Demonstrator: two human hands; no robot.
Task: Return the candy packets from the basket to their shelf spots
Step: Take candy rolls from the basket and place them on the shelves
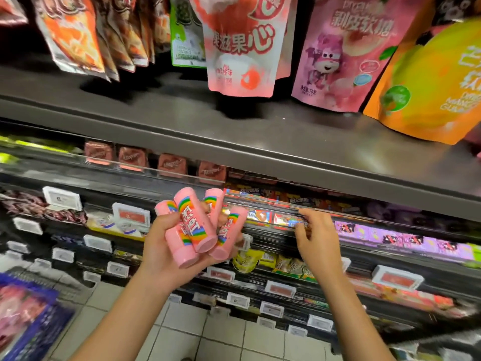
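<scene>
Both hands are raised in front of the shelves, a little apart. Left hand grips a bunch of four pink candy tubes with rainbow stripes, its fingers curled round them from below and its thumb over the front, so the tubes fan upward and to the right. Right hand holds nothing; its fingers are loosely bent and reach toward the clear front rail of a shelf, with the fingertips at or very near the rail, though blur makes actual touch hard to judge. Behind that rail lie flat candy boxes. White price tags line the shelf edges. Higher up hang pouches: a pink bag and an orange bag. At lower left sits a blurred blue basket over the tiled floor
</scene>
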